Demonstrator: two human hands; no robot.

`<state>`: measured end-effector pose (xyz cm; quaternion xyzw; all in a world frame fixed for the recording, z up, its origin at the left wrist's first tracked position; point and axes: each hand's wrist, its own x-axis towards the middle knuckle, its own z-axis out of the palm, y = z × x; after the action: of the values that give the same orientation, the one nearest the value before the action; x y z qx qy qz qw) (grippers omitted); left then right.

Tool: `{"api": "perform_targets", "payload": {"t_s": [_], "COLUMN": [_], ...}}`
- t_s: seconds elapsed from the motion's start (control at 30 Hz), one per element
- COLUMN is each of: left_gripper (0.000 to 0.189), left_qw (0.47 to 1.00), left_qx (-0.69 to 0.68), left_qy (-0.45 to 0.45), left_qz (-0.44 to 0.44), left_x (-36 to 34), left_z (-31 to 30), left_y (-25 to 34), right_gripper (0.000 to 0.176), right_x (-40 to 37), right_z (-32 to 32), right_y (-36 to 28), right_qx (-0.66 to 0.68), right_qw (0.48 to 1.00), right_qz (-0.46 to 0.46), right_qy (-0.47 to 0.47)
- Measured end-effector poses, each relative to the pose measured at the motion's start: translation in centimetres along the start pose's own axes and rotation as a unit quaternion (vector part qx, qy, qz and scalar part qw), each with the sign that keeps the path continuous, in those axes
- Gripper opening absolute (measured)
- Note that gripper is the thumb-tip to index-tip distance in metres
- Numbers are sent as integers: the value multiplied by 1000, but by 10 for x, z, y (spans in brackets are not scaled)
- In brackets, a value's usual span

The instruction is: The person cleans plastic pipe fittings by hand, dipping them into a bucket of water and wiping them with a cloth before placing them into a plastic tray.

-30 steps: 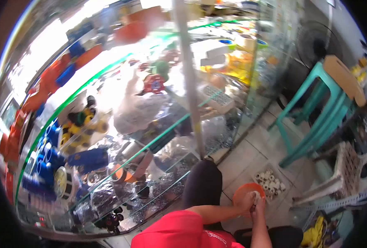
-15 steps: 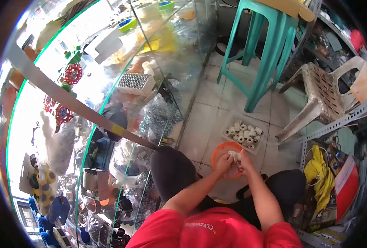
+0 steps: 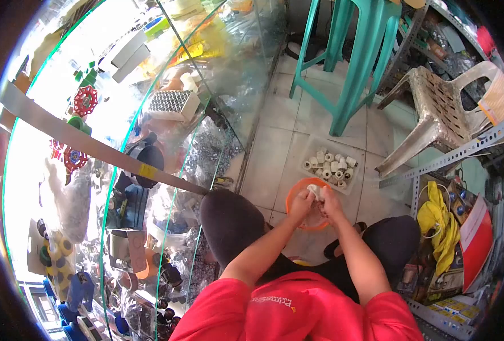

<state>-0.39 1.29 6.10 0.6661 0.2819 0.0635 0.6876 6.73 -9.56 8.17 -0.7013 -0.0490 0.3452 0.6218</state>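
- The left hand [image 3: 301, 206] and right hand [image 3: 330, 206] are closed, fingers gripping a small white object [image 3: 315, 191] between them.
- That object — crumpled-looking, perhaps soft, its exact form too small to tell — sits over the round orange plastic basin [image 3: 304, 183].
- Just beyond the basin, a translucent rectangular plastic tray [image 3: 320, 143] holds short, hollow, off-white cylindrical fittings [image 3: 334, 166], heaped loosely.
- Basin and tray rest on pale, smooth square floor tiles [image 3: 266, 170] with dark joints.
- Ahead stands a glossy teal plastic stool [image 3: 344, 108]; to the right, a grimy cream chair [image 3: 440, 102] with a slotted seat.
- On the left, a green-edged glass showcase [image 3: 241, 79] is crowded with parts — red wheel-shaped handles [image 3: 85, 100] among them.
- At right, a wrinkled yellow cloth-like item [image 3: 436, 227] hangs by a perforated metal shelf frame [image 3: 453, 166].
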Motion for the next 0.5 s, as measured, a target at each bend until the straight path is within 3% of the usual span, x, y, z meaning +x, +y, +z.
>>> {"api": "perform_targets", "payload": {"t_s": [0.03, 0.1, 0.17, 0.27, 0.3, 0.33, 0.37, 0.47, 0.5], "left_gripper": [24, 22, 22, 23, 23, 24, 25, 27, 27], "left_qw": [998, 982, 977, 973, 973, 986, 995, 997, 992], "left_qx": [41, 124, 130, 128, 125, 84, 41, -45, -63], "left_qy": [-2, -9, 11, 31, 36, 28, 19, -3, -8], "left_qz": [48, 143, 170, 187, 189, 139, 90, -57, -105], "left_x": [-2, -3, -5, 2, 2, 3, 3, -5, -7], "left_z": [0, 0, 1, 2, 1, -1, -4, -7, -10], "left_y": [3, 6, 6, -1, 0, 0, 1, 31, 40], "right_gripper": [36, 42, 42, 39, 35, 31, 29, 31, 31], "right_x": [-8, -14, -13, -11, -10, -8, -6, -21, -19], "right_z": [-6, 0, -5, -13, -8, 1, 6, 10, 11], "right_y": [-20, -36, -37, -23, -18, -13, -9, -33, -32], "right_qx": [140, 205, 220, 194, 76, -44, -162, -206, -257], "right_qw": [968, 948, 933, 950, 991, 998, 971, 969, 946], "right_qz": [199, 242, 280, 215, 88, -42, -171, -139, -199], "right_qy": [-57, -27, -44, -118, -71, -22, 29, -9, -10]}}
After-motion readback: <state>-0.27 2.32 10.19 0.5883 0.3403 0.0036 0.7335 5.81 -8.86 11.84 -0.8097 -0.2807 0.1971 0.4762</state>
